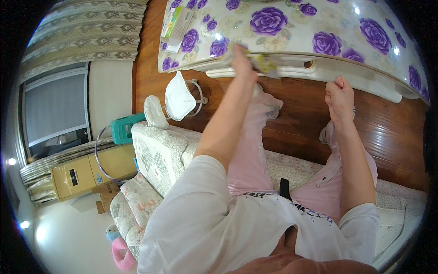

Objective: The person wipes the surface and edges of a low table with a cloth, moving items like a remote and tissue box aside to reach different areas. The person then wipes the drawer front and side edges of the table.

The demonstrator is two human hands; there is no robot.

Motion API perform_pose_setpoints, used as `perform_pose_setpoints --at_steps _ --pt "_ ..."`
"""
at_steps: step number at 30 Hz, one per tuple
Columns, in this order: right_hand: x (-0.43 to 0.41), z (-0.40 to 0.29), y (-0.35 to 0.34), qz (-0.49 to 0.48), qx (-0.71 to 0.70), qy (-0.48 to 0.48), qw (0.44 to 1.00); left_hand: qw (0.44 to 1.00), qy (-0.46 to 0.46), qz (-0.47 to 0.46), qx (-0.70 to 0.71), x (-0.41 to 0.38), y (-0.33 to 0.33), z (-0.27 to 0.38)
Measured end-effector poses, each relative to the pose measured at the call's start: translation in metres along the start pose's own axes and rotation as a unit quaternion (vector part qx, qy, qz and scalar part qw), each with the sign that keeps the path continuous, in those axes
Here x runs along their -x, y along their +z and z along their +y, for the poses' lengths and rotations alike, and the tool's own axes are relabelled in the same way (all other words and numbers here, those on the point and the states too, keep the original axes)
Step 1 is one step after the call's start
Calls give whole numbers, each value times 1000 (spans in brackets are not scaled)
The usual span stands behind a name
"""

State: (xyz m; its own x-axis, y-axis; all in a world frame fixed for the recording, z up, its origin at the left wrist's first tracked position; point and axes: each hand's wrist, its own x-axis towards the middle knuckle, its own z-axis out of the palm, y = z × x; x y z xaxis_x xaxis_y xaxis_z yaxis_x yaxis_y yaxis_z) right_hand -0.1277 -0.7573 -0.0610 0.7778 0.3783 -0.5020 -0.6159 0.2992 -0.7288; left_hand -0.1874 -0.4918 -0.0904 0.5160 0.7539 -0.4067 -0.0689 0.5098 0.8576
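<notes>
My left hand [243,65] is at the near edge of a table covered in a purple-rose tabletop cover [291,39]. Its fingers are closed on a yellow-and-grey crumpled thing, apparently a cloth [267,65], which is blurred and hangs over the table edge. My right hand [339,97] is curled into a fist just short of the same table, above the wooden floor. Nothing shows in it, though the inside of the fist is hidden.
A small printed carton [178,25] lies at the table's left end. Beside the sofa [164,150] stand a small white padded chair [179,97] and a teal plastic stool [127,128]. Pink-trousered legs [248,147] rest between sofa and table. A yellow cabinet [92,173] stands behind.
</notes>
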Motion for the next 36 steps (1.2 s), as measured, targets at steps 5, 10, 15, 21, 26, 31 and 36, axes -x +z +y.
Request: perform_pose_setpoints --at_steps 5,10,15,21,26,31,36 --pt "1 3 3 1 -17 -32 999 990 51 124 -49 -15 -34 47" --pt "2 6 16 -6 -34 -16 999 955 103 235 -151 -5 -1 7" --pt "-2 -8 0 78 -17 -21 997 990 37 23 -136 72 117 -93" --pt "-10 -26 -27 113 -60 -66 990 983 -143 -116 6 121 172 -87" --pt "-12 -29 -29 101 -104 -35 989 981 -154 -96 72 85 125 -55" --pt "-14 -25 -27 63 -136 -43 988 998 -66 20 2 46 69 -12" --pt "-13 -21 -13 70 -143 -38 986 998 -38 44 -34 45 77 -26"
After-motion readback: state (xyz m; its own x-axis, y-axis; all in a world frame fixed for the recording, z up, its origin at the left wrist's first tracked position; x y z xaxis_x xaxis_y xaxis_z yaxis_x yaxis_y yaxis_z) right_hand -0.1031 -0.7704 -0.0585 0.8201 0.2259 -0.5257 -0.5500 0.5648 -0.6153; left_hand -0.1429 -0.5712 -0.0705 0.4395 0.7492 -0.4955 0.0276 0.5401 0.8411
